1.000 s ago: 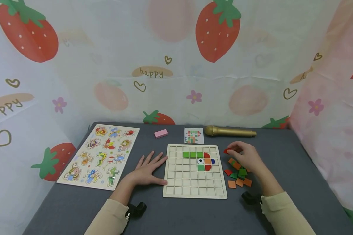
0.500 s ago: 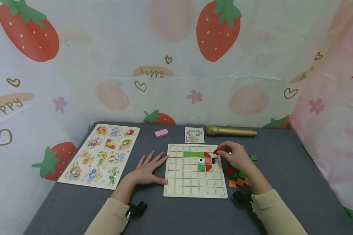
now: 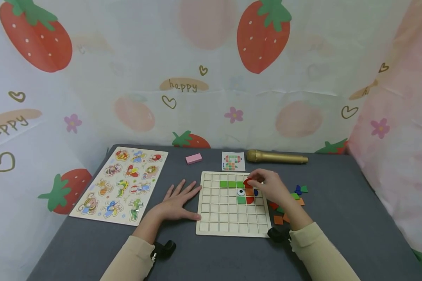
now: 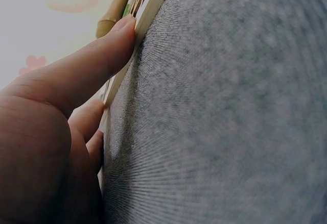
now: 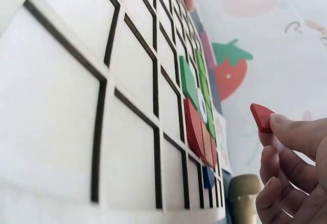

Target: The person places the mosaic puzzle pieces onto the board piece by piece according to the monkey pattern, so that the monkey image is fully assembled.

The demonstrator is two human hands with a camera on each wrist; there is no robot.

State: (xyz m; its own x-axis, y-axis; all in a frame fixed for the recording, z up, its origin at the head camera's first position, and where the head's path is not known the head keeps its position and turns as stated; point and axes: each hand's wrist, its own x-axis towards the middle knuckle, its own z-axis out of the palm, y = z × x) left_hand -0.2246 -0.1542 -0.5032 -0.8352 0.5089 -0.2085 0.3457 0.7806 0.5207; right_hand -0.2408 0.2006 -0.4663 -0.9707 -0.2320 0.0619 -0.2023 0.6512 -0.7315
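Note:
My right hand (image 3: 270, 186) pinches a red quarter-round tile (image 5: 262, 117) between thumb and fingers, over the upper right of a wooden grid board (image 3: 214, 218). In the right wrist view the tile shows raised above the board's surface. Beneath lie a row of green square tiles (image 3: 231, 184), a white eye tile (image 3: 240, 192), an orange square (image 3: 249, 192), a red tile (image 3: 250, 200), a blue piece (image 3: 256, 192) and a darker green square (image 3: 241, 200). My left hand (image 3: 174, 205) lies with fingers spread, its fingertips and thumb at the board's left edge.
Several loose tiles (image 3: 278, 220) lie right of the board, partly behind the right forearm. A pattern card (image 3: 233, 161), a gold microphone (image 3: 278, 157) and a pink block (image 3: 194, 158) sit along the back. At left lies an insect picture board (image 3: 107, 200).
My right hand has carried the red tile leftward from beside the loose pile to above the board's tiles. The left hand stays at the board's edge.

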